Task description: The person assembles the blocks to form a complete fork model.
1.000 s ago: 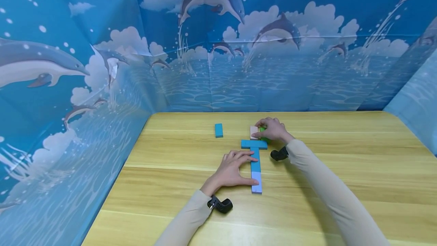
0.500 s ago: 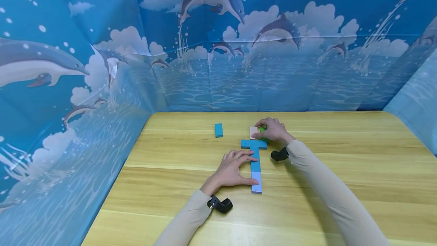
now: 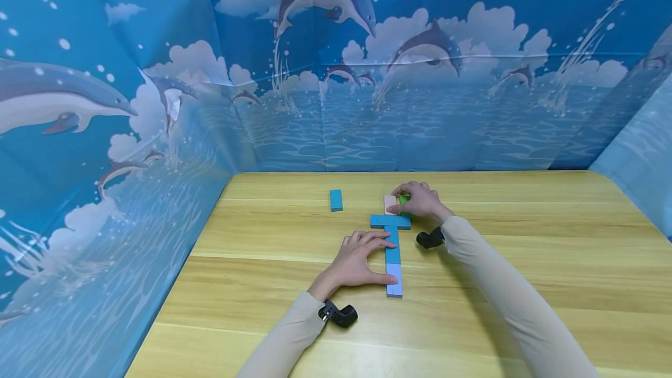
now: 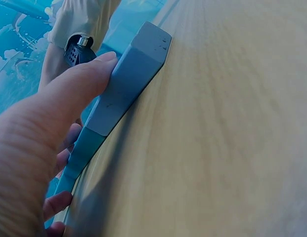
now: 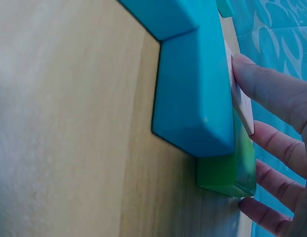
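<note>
My left hand [image 3: 354, 264] spreads along a column of blocks in the head view. Its thumb rests on the lavender block [image 3: 395, 290], and its fingertips touch the blue block [image 3: 392, 255] beyond. Across the column's far end lies another blue block [image 3: 391, 221], forming a T. Behind that, my right hand [image 3: 419, 199] pinches a pale pink block [image 3: 389, 205] between thumb and index finger. A green block [image 3: 403, 198] sits beside the pink one, partly hidden under this hand; the right wrist view shows the green block's side [image 5: 222, 175] and the pink block's thin edge [image 5: 242, 104].
One more blue block [image 3: 336, 200] lies apart, left of the pink one near the back of the wooden table [image 3: 252, 232]. A dolphin-printed blue sheet [image 3: 346, 127] rises along the table's back and sides. Both wrists wear black cameras.
</note>
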### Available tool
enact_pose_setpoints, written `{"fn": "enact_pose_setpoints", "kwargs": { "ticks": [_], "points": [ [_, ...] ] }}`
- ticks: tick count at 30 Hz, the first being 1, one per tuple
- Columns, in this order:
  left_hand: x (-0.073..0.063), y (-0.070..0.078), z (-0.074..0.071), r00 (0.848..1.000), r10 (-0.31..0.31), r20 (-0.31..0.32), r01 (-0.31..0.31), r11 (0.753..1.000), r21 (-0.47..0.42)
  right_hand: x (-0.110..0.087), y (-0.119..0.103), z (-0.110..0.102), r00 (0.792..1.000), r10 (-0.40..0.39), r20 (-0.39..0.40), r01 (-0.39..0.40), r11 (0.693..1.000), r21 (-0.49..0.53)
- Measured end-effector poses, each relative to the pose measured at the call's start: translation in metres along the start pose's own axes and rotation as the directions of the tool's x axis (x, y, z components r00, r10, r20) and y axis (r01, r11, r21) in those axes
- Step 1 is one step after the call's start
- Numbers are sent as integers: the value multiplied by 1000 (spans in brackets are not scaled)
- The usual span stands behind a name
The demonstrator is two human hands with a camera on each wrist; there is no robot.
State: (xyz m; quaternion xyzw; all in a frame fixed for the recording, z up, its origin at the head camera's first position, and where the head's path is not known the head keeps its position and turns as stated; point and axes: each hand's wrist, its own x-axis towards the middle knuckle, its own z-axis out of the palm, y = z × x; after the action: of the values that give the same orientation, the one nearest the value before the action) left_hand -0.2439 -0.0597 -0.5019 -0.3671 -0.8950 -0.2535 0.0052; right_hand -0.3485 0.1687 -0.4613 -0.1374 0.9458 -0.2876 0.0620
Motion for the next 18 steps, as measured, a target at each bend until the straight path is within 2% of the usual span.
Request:
{"fn": "enact_pose_setpoints", "kwargs": {
  "ticks": [18],
  "points": [
    [0, 0, 0, 1000, -6, 4, 6, 1000, 4, 1, 2, 1, 1000, -7, -6, 7, 1000, 0]
  ]
}}
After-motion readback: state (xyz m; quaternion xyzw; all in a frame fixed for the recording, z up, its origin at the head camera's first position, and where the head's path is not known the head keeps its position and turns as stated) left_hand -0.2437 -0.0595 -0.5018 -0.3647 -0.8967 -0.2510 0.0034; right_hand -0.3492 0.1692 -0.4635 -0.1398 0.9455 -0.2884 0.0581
